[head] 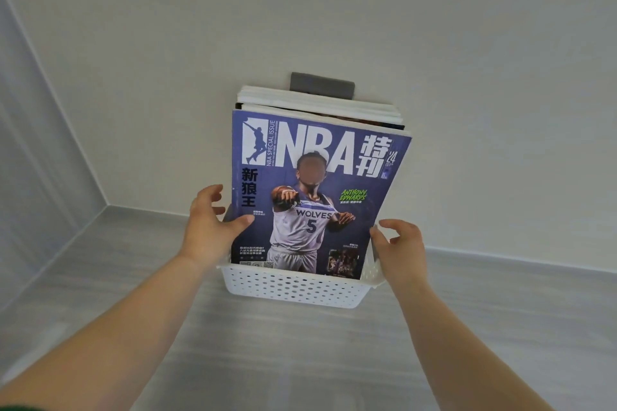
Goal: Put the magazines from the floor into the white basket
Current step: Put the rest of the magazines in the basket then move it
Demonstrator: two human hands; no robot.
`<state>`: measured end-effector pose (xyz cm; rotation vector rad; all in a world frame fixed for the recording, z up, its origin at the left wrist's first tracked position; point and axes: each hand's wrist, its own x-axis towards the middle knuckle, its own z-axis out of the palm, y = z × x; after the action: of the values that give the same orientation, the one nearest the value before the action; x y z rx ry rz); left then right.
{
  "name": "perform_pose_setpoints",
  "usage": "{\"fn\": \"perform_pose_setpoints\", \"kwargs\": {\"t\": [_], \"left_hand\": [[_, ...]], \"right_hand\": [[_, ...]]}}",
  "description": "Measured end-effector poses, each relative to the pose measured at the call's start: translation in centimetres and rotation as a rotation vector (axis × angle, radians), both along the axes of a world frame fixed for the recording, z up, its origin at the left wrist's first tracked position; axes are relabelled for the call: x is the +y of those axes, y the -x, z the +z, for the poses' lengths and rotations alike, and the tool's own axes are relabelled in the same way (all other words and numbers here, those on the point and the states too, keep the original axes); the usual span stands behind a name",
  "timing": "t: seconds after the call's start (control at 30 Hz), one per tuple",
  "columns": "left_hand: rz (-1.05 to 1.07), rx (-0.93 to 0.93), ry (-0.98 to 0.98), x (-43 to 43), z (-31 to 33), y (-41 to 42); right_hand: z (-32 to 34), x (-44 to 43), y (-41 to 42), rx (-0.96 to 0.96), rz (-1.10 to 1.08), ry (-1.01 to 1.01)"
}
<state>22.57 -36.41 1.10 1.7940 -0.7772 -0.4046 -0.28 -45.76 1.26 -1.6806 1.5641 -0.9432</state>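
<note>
A white perforated basket (293, 287) stands on the floor against the wall. Several magazines stand upright in it, leaning back on the wall. The front one is a blue NBA magazine (317, 190) with a basketball player on its cover. My left hand (210, 223) grips that magazine's left edge, thumb on the cover and fingers behind it. My right hand (399, 245) is at the magazine's lower right corner, fingers spread and curled, touching the edge. Behind the front magazine, the white page edges of the other magazines (317, 103) show at the top.
A grey block (322, 83) sticks out behind the magazines on the white wall. A grey baseboard (500, 257) runs along the wall. The wall corner is at the left (107, 203). Grey wood-look floor (283, 360) lies in front of the basket.
</note>
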Motion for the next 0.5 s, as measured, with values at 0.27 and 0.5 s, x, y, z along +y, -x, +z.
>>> {"fn": "perform_pose_setpoints", "kwargs": {"t": [0.27,0.5], "left_hand": [[-0.184,0.405,-0.178,0.0,-1.0,-1.8],[-0.331,0.292,-0.337,-1.4,0.3,-2.3]], "right_hand": [[-0.3,-0.4,-1.3,-0.097,0.113,-0.34],[0.7,-2.7,-1.8,-0.145,0.139,-0.561]]}}
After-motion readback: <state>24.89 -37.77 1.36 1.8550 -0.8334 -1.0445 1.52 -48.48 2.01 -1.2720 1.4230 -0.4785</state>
